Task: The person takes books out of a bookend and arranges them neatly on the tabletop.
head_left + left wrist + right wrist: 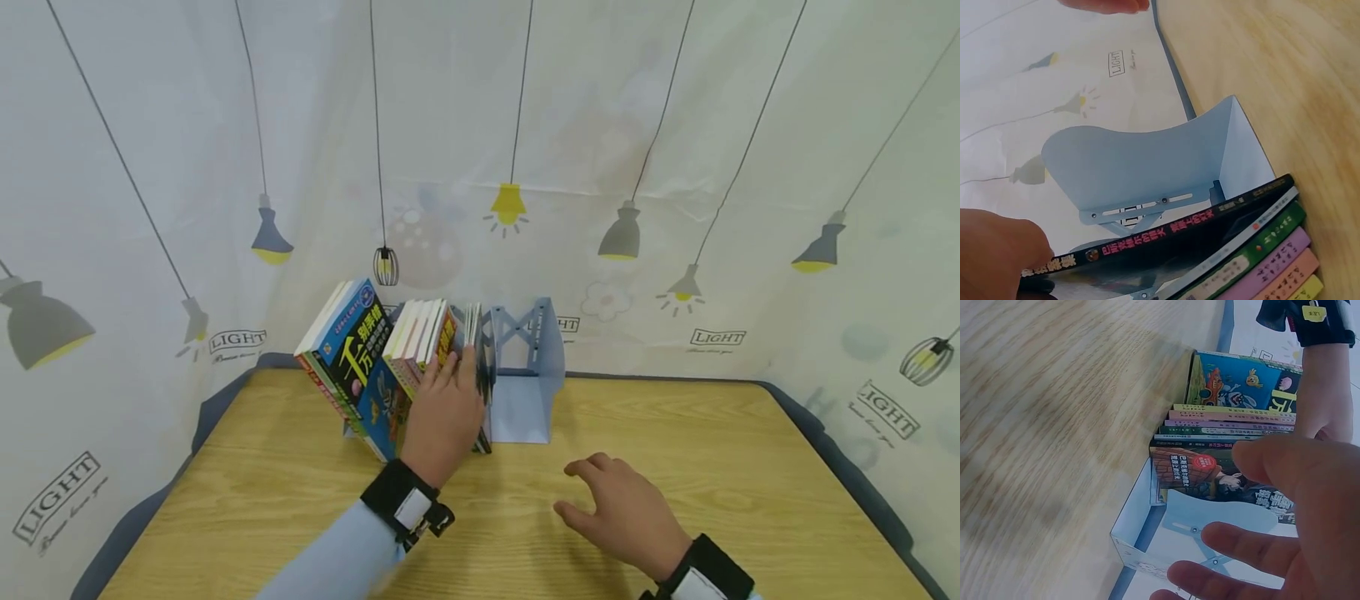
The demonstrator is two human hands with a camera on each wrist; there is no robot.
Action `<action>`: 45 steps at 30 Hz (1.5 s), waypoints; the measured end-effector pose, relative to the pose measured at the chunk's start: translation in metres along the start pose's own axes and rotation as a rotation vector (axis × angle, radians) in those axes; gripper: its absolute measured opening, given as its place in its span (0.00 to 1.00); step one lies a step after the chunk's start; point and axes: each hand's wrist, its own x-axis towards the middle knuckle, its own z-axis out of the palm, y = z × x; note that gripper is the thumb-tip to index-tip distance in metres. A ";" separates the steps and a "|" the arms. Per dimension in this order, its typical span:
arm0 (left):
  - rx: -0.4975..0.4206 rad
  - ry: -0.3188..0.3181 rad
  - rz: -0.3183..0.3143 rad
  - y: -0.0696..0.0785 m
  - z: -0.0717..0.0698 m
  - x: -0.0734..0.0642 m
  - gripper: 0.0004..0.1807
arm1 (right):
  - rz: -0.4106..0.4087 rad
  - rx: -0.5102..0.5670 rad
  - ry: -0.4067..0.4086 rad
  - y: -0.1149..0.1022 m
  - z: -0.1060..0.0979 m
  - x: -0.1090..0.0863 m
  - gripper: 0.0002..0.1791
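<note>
The left hand's [444, 417] fingers are almost straight and rest on thin books [416, 333] near the far edge of the surface [675, 433]. A big book [367, 358] leans left of them. A blue stand [521, 412] pokes out to their right. The right hand [630, 512], farther from that edge, has spread fingers and holds nothing.

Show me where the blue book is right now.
In the head view, the blue book stands left of centre on the table, immediately left of the smaller books and the left hand.
</note>
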 end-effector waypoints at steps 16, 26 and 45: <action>-0.095 0.059 -0.024 0.016 0.004 -0.028 0.42 | 0.022 0.004 0.009 0.005 0.002 -0.002 0.22; -0.381 0.077 -0.129 0.015 0.011 -0.046 0.41 | 0.032 0.006 -0.007 0.006 0.002 -0.004 0.22; -0.503 0.238 -0.136 -0.005 -0.042 -0.070 0.42 | 0.022 0.057 0.017 0.013 -0.002 -0.007 0.25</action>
